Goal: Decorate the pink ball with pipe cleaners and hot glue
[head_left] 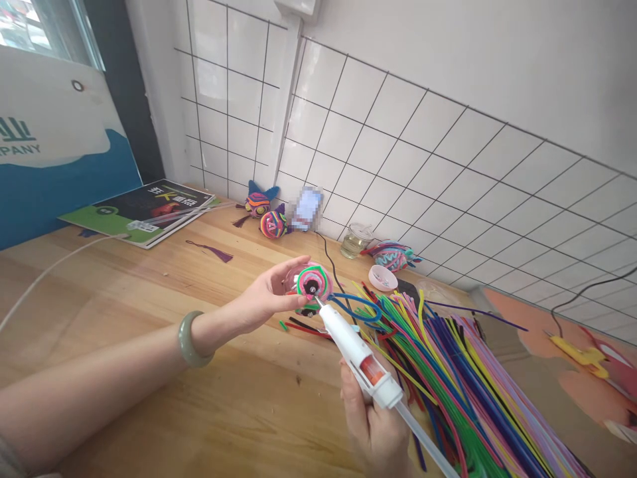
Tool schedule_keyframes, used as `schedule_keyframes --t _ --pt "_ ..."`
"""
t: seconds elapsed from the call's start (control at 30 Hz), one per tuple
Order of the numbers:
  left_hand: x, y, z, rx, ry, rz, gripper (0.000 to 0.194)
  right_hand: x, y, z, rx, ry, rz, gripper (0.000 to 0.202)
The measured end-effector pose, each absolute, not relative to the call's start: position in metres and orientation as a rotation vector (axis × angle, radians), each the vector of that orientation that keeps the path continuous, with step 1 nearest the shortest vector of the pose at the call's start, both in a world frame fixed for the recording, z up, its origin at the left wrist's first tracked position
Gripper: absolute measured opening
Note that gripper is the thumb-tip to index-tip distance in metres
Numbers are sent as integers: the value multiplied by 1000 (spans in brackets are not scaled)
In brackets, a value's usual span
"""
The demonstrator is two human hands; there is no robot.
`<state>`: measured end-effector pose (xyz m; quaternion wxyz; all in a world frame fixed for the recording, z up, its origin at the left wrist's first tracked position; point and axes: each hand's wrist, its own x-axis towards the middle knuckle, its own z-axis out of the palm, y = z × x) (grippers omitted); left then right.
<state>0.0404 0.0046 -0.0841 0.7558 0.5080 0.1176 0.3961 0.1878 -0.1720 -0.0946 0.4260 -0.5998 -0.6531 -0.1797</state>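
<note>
My left hand (266,291), below a green bangle at the wrist, pinches a round pipe-cleaner ornament (321,275) in pink and green, with a black centre facing me. My right hand (378,425) is wrapped around the body of a white hot glue gun (351,342). Its metal nozzle points up and left, at or just beside the black centre; whether it touches is too small to tell. A clear glue stick (425,438) sticks out of the gun's rear end. Blue pipe-cleaner loops (368,317) extend right of the ornament.
A large bundle of coloured pipe cleaners (462,372) lies at right. Behind stand finished ornaments (273,224), a phone (307,207), a glass jar (354,242) and a pink bowl (383,279). Left are a book (112,219) and purple tassel (213,252); a yellow glue gun (577,355) lies far right.
</note>
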Motion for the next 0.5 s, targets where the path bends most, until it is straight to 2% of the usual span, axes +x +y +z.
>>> schedule_keyframes --t 0.5 --pt "40 5 -85 1105 260 861 65 186 -170 -92 -1490 -1643 -511 33"
